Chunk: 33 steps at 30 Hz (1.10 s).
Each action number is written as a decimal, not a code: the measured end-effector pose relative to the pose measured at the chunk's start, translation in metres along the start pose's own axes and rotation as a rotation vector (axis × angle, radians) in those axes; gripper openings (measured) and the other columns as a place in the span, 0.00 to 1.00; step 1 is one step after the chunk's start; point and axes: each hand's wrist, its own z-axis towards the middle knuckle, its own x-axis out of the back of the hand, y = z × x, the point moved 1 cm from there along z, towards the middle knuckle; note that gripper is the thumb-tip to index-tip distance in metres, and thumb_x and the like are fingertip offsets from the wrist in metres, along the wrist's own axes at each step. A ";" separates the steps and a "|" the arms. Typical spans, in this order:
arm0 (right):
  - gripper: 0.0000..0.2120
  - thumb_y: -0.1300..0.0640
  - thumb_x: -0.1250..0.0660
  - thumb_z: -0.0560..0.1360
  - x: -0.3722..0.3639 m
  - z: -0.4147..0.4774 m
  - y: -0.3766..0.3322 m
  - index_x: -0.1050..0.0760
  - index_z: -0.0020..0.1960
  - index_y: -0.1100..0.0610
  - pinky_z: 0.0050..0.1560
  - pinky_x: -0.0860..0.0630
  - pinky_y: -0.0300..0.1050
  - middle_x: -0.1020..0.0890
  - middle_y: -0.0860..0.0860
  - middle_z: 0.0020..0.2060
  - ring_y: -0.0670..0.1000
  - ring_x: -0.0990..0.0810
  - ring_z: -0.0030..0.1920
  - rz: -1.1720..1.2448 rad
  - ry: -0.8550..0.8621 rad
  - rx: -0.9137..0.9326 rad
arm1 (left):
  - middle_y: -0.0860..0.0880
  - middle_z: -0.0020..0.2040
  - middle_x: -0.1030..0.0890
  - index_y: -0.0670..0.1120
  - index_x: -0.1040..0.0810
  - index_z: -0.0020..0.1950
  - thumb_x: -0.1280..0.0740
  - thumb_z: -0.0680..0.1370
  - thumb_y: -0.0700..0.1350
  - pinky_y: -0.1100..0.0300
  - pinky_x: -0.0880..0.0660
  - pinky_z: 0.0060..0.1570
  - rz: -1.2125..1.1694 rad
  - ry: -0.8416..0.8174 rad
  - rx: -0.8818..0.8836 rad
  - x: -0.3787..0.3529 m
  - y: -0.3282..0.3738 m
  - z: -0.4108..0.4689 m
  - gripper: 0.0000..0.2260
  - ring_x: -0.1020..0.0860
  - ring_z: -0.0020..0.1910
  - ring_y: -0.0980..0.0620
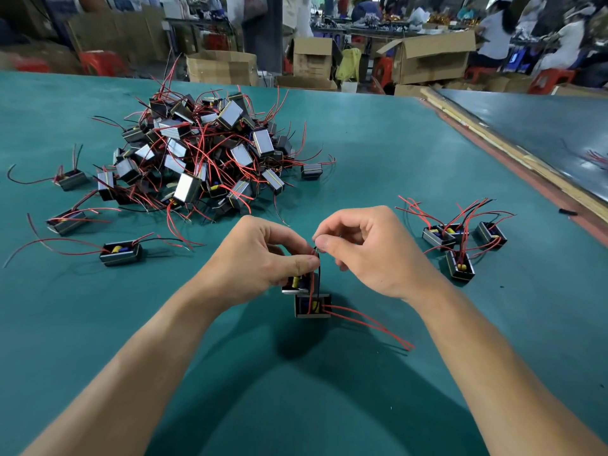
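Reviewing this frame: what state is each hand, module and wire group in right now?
left hand, grips a small black box-shaped module.
right hand, pinches the thin black wire rising from that module.
second black module, lying on the green table mat, red wires trailing right.
heap of modules, piled, wires tangled.
cluster of modules, set apart at the right, wires sticking up.

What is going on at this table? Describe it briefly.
A person's left hand grips a small black box-shaped module with red and black wires, while the right hand pinches wire ends above it. A second such module is just below. On the green table, a big tangled pile of them lies back left, a small group at right.
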 end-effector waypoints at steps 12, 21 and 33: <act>0.07 0.61 0.25 0.73 -0.003 -0.002 0.001 0.19 0.41 0.51 0.34 0.24 0.47 0.18 0.45 0.32 0.50 0.25 0.31 0.048 0.042 0.014 | 0.40 0.28 0.22 0.53 0.14 0.37 0.22 0.70 0.49 0.55 0.33 0.31 0.043 0.007 0.003 -0.001 0.000 0.000 0.03 0.29 0.26 0.50; 0.11 0.62 0.28 0.74 0.000 -0.001 0.005 0.15 0.43 0.46 0.32 0.30 0.40 0.17 0.49 0.32 0.54 0.27 0.29 -0.070 -0.006 0.040 | 0.47 0.26 0.24 0.49 0.15 0.38 0.23 0.70 0.44 0.55 0.34 0.33 -0.017 0.025 0.032 0.000 0.002 0.000 0.03 0.30 0.25 0.51; 0.11 0.63 0.30 0.72 -0.001 -0.003 -0.002 0.15 0.44 0.47 0.36 0.28 0.35 0.16 0.44 0.38 0.49 0.21 0.34 -0.073 -0.029 0.150 | 0.50 0.24 0.25 0.47 0.15 0.36 0.24 0.71 0.41 0.66 0.33 0.26 -0.071 -0.001 0.061 0.002 0.005 -0.001 0.05 0.31 0.23 0.53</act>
